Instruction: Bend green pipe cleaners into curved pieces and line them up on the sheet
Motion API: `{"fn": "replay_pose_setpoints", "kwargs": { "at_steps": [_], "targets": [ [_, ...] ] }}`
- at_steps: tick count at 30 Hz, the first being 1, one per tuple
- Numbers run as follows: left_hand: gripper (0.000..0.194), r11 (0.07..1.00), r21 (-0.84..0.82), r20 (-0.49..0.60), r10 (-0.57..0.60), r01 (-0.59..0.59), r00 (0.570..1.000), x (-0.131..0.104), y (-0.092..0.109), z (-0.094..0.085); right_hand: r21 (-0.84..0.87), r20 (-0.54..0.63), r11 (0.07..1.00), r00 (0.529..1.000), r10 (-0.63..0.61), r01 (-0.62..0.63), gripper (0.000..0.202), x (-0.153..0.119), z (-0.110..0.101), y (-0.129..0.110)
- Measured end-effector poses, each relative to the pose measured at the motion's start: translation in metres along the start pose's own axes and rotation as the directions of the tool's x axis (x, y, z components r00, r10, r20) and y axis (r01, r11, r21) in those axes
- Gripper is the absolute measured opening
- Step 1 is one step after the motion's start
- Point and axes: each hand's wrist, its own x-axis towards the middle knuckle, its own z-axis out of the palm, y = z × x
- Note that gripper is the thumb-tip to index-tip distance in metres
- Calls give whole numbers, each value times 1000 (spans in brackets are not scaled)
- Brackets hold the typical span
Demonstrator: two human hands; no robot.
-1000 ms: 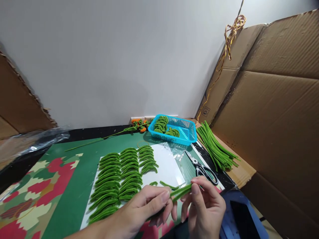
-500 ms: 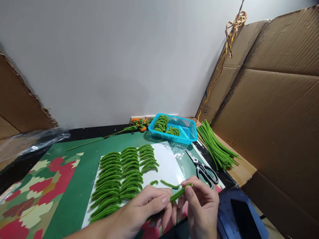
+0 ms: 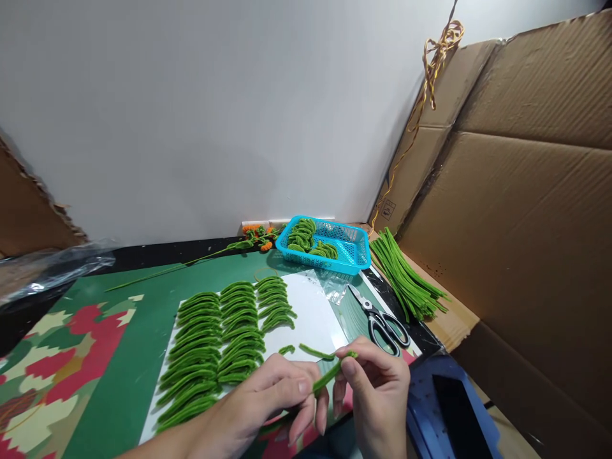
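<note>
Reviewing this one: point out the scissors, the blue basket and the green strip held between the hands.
Scissors (image 3: pixel 368 306): head view, near the pivot.
Blue basket (image 3: pixel 329 263): head view, on its front wall.
Green strip (image 3: pixel 327 377): head view, mid-length, on its visible stretch.

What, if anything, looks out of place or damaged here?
A short curled green strip and a longer green strip lie loose just beyond the left hand, outside the three neat columns. At far left, the cardboard has a ragged edge, as if torn.
</note>
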Motion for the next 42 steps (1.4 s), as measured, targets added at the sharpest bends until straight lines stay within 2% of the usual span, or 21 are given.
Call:
{"fn": "replay_pose_setpoints", "kwargs": {
  "at_steps": [3,7,11,15,18,23,26,30,36,42],
  "targets": [
    [63,1000,5,47,11,-11,999,0,6,2,49,23,998,999,47,-48,8,-1,-2,2],
    [62,999,-50,15,14,-13,1000,1,4,4,54,40,996,997,65,-67,9,-2,-3,3],
    [43,972,-212,16,-98,99,995,1,-2,6,20,49,998,997,58,-59,9,-2,-3,1],
    [33,957,-269,43,-103,111,994,1,-1,7,11,46,994,993,108,-109,11,-1,-2,2],
    [38,954,-265,35,-137,142,990,1,1,6,13,42,993,993,113,-113,10,1,-1,3],
    [56,975,-99,0,-197,196,980,0,1,7,-6,17,993,993,118,-118,11,0,0,5],
    [60,964,-124,-1,-238,236,971,-1,1,11,18,-13,993,993,115,-115,13,-1,-2,7],
    [60,964,-132,6,-232,231,973,-1,0,15,108,-80,982,984,162,-153,18,1,-7,8],
    [57,927,-238,-19,-303,290,953,-4,-18,21,179,-208,971,958,195,-158,23,9,-16,-1],
    [58,923,-315,-12,-237,221,971,-8,-48,34,183,-195,968,958,208,-173,23,13,-23,-6]
  ]
}}
